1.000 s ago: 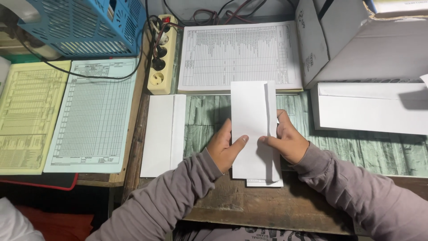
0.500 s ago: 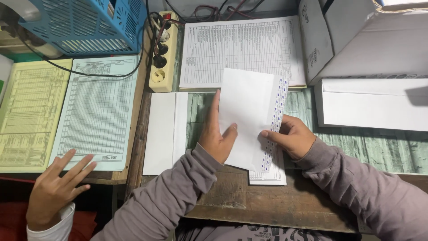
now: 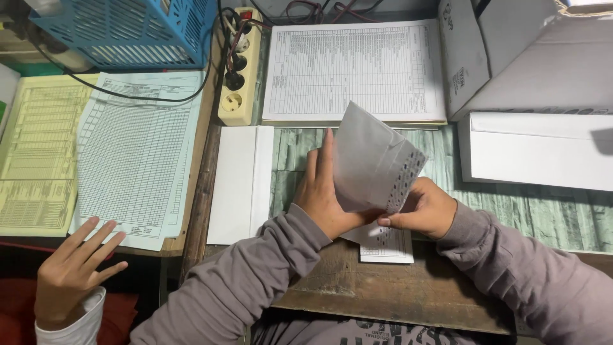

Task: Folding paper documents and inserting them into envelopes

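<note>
Left of the fingers (image 3: 325,160) a flat white envelope (image 3: 239,185) lies low on the worktop (image 3: 383,294), easy to pass over; ahead, a printed white form sheet (image 3: 354,67); right, bare green-patterned mat (image 3: 530,214), then a tall white cardboard box (image 3: 543,70) blocks; far left, another person's hand (image 3: 70,271).
</note>
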